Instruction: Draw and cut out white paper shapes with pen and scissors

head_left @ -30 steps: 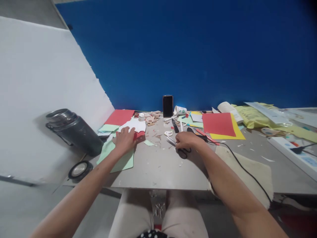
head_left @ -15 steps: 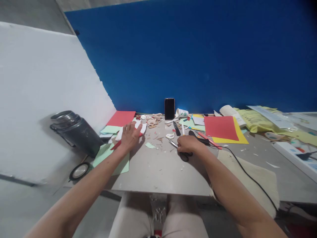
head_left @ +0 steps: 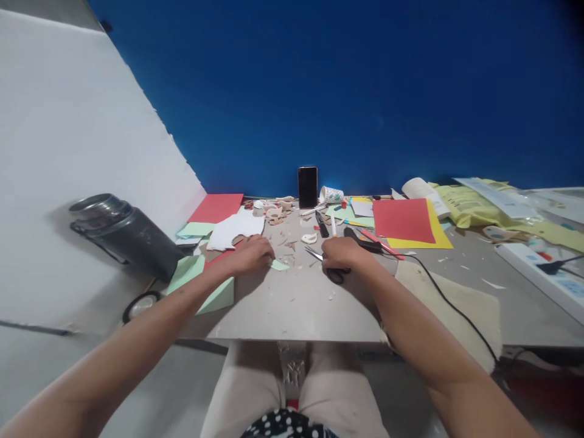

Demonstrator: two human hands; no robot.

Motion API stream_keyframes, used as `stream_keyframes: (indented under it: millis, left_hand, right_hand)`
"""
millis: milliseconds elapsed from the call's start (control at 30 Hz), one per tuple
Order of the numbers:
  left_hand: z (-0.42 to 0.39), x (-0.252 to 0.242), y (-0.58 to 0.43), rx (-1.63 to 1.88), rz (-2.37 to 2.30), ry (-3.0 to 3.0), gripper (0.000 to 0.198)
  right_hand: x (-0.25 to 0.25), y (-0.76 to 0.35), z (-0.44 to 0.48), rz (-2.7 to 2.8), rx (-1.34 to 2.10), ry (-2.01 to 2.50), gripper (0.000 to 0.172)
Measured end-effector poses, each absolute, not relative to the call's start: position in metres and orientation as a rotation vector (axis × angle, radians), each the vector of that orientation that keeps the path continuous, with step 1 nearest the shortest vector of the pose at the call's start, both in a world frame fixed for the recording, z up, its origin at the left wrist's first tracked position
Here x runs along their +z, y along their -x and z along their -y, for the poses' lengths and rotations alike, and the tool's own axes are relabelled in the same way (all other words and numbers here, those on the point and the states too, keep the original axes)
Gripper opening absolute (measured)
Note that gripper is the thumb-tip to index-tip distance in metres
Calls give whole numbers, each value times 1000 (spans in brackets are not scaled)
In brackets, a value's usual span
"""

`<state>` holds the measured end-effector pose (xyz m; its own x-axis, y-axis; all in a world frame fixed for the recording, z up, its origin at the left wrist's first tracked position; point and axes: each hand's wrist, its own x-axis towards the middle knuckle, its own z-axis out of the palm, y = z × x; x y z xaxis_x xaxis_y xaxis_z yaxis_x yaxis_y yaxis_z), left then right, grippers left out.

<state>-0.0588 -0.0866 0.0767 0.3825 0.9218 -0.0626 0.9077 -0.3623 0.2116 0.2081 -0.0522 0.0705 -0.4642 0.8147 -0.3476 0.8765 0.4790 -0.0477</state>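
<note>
My left hand point(head_left: 255, 253) is low over the table with its fingers curled down at the left end of a small light green paper scrap point(head_left: 280, 266), which it appears to pinch; the fingertips are partly hidden. A pair of scissors point(head_left: 336, 276) with black handles is in my right hand point(head_left: 341, 252), the blades pointing left. Just beyond the blades lies a white bird-shaped cutout point(head_left: 309, 238). Behind my left hand rests a white sheet point(head_left: 237, 230) with a cut edge, and red paper shows partly under my left wrist.
A dark flask point(head_left: 132, 234) leans at the left beside green paper point(head_left: 219, 297). An upright phone point(head_left: 307, 187) stands at the back. To the right are red paper point(head_left: 404, 221), a black corded tool point(head_left: 360, 239), a cloth point(head_left: 449, 301) and a power strip point(head_left: 542, 274). Scraps litter the middle.
My left hand has left the white sheet and come nearer, down to the green scrap, its spread fingers now curled. The right hand still holds the scissors. The view has tilted down slightly.
</note>
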Motion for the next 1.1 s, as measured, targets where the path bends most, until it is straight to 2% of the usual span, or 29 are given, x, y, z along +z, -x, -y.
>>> stream_keyframes:
  millis: [100, 200, 267, 500, 600, 667, 733, 800, 967, 1100]
  left_hand:
    - [90, 80, 56, -61, -1530, -2409, 13]
    - [91, 81, 57, -113, -1516, -2402, 8]
    - [87, 83, 66, -90, -1535, -2396, 12]
    - [49, 117, 132, 418, -2169, -1990, 22]
    - [55, 107, 122, 609, -2464, -1942, 30]
    - [65, 85, 97, 662, -2283, -1994, 37]
    - [74, 60, 67, 518, -1997, -2119, 50]
    - [77, 40, 41, 334, -1972, -2139, 69]
    - [90, 23, 19, 217, -2072, -2081, 66]
    - [97, 23, 17, 379, -1738, -2239, 66]
  right_hand:
    - [70, -208, 52, -2455, -322, -1437, 34]
    - [73, -210, 52, -2459, -322, -1444, 33]
    - [75, -213, 52, -2464, -317, -1452, 33]
    - [79, -217, 51, -2456, -289, -1478, 34]
    - [80, -217, 52, -2453, -293, -1472, 34]
    - [81, -217, 53, -2457, -294, -1470, 34]
    - [81, -216, 54, -2455, -300, -1466, 33]
    - [82, -216, 55, -2446, -310, -1457, 30]
    - [82, -218, 53, -2438, -304, -1454, 30]
    - [81, -223, 49, -2474, -275, -1522, 30]
